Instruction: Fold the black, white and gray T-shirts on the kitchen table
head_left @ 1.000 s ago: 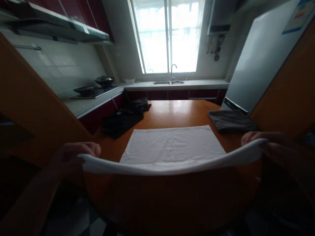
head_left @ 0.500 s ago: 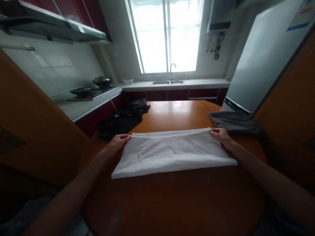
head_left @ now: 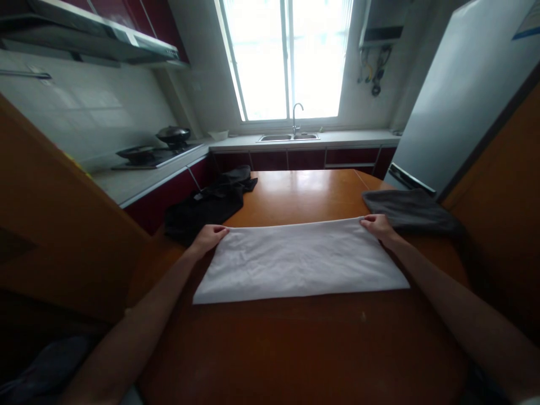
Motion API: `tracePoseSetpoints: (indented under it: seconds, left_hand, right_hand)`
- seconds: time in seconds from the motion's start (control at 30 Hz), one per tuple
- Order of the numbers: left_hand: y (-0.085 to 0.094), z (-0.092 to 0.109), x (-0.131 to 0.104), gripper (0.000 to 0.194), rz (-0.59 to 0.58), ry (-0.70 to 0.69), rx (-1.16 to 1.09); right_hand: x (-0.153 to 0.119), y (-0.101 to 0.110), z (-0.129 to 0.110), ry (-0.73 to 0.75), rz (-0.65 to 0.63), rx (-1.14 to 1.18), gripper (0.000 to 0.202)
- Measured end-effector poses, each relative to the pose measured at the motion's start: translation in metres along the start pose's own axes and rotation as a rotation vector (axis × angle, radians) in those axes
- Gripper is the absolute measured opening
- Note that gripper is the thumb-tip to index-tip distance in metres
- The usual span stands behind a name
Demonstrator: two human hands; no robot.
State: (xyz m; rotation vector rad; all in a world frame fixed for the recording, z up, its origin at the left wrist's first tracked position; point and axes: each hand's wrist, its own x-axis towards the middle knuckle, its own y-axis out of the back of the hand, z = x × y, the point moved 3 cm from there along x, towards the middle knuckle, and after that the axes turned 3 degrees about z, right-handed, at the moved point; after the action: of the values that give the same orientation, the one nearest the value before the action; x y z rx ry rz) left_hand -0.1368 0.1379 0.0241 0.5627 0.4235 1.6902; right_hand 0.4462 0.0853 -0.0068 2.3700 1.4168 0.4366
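A white folded cloth (head_left: 301, 261), perhaps a garment, lies spread as a wide band on the brown wooden table (head_left: 295, 349). Its far left corner is pinched between the thumb and fingers of my left hand (head_left: 210, 237). At the far right corner my right hand (head_left: 378, 226) grips it the same way. Between the hands the far edge runs nearly straight, and the near edge rests on the tabletop. Faint creases cross the cloth.
Dark crumpled clothing (head_left: 211, 202) lies on the table's left, beyond my left hand. A folded grey cloth (head_left: 409, 209) lies at the right. Behind stand a counter with a sink (head_left: 289, 137), a stove with pans (head_left: 158, 153) and a fridge (head_left: 447, 101).
The far edge of the white cloth, sagging before with a layer showing behind it, now lies straighter and flatter. My hands have shifted only slightly, both still holding its corners.
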Motion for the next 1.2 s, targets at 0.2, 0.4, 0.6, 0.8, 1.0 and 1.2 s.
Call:
tracePoseSetpoints:
  seconds: [0.2, 0.4, 0.6, 0.8, 1.0, 1.2]
  left_hand:
    - [-0.005, -0.011, 0.004, 0.040, 0.018, -0.064, 0.104]
    - [-0.008, -0.008, 0.000, 0.044, 0.083, -0.087, 0.154]
    - [-0.010, -0.010, -0.004, 0.052, 0.085, -0.078, 0.074]
    - [-0.014, -0.015, -0.001, 0.048, 0.125, -0.133, 0.191]
    - [-0.010, -0.014, 0.001, 0.047, 0.113, -0.141, 0.251]
    - [0.006, 0.031, -0.013, 0.053, 0.218, -0.361, 0.235]
  right_hand:
    - [0.002, 0.001, 0.004, 0.080, 0.056, -0.074, 0.017]
    - [0.002, -0.001, 0.003, 0.142, 0.098, -0.122, 0.020]
    - [-0.003, -0.002, -0.003, 0.212, 0.136, -0.189, 0.026]
    - [-0.004, 0.003, -0.005, 0.263, 0.176, -0.085, 0.033]
    - [-0.006, -0.004, 0.003, 0.253, 0.098, -0.462, 0.032]
    - [-0.021, -0.002, -0.029, 0.461, 0.181, -0.673, 0.041]
